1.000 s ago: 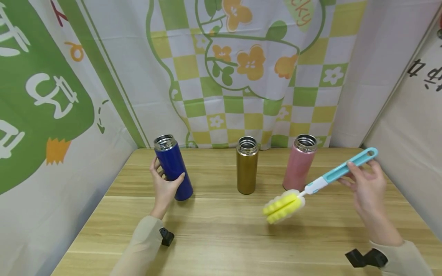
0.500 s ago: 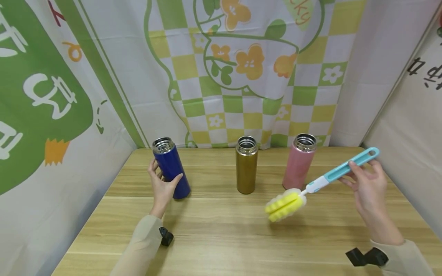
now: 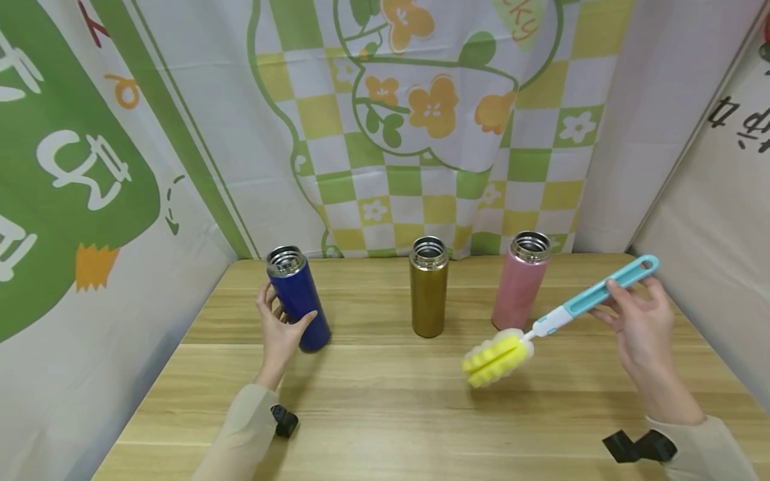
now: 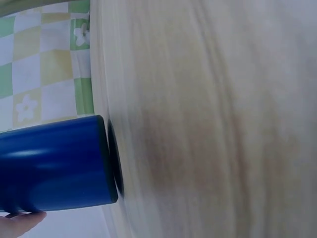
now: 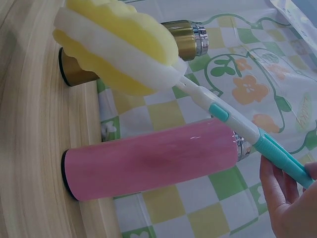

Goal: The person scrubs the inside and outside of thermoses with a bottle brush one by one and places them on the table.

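Note:
My left hand (image 3: 281, 337) grips a blue thermos bottle (image 3: 301, 300) round its body. Its mouth is uncapped and it leans a little to the left. In the left wrist view, a thin dark shadow lies beside the base of the blue bottle (image 4: 54, 163), so it seems to hang just above the table or barely touch it. At the right, my right hand (image 3: 646, 327) holds the turquoise handle of a bottle brush (image 3: 592, 297). The brush's yellow and white sponge head (image 3: 496, 357) points down and left, above the table in front of the pink bottle.
A gold thermos bottle (image 3: 429, 297) stands uncapped near the middle of the wooden table (image 3: 385, 414). Right of it stands an uncapped pink thermos bottle (image 3: 520, 287), which the brush passes close in front of. A patterned curtain (image 3: 397, 194) hangs behind the table's back edge.
The blue bottle and my left hand have shifted slightly left, and the bottle's mouth sits a little lower in the head view. The brush and right hand have hardly moved.

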Tool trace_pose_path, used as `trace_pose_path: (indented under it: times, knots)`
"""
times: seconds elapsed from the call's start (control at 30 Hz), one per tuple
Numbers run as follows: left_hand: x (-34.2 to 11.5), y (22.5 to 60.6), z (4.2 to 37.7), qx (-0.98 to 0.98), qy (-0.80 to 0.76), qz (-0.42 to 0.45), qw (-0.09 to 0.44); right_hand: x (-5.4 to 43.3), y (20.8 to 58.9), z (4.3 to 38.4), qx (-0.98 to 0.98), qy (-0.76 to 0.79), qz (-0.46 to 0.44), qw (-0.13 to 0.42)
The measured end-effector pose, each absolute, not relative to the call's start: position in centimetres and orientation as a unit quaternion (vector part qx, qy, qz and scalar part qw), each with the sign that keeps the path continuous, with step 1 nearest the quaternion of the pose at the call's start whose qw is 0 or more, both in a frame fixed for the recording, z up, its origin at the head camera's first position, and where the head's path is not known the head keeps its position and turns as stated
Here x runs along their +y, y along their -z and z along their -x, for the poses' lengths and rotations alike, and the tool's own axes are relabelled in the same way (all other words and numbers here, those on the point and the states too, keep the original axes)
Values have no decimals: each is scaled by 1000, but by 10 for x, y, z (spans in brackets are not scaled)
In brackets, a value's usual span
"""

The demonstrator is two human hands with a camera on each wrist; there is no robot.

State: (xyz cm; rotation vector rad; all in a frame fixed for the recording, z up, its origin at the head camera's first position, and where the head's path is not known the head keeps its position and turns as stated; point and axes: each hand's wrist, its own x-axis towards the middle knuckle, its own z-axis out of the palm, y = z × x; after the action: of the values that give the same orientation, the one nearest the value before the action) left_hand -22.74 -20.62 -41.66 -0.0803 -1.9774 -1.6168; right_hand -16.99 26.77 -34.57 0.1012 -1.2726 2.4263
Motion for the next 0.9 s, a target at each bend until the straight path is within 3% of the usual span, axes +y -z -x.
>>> trace_pose_path:
  times: [0.3,0.47,0.57,0.73,0.9]
  knots:
    - [-215,433,227,-743,621,-4,251,266,345,172,-452,-870,-37,194]
    - [-209,421,218,-748,619,-6,240,265,346,173,-442,-875,-42,193]
    - [-197,406,205,-722,636,-6,273,265,346,173,-436,-878,-43,193]
    - [-171,391,182,-676,632,18,378,266,347,174,-428,-882,-43,191]
    - [-145,383,169,-666,574,110,464,267,347,174,-422,-884,-42,194]
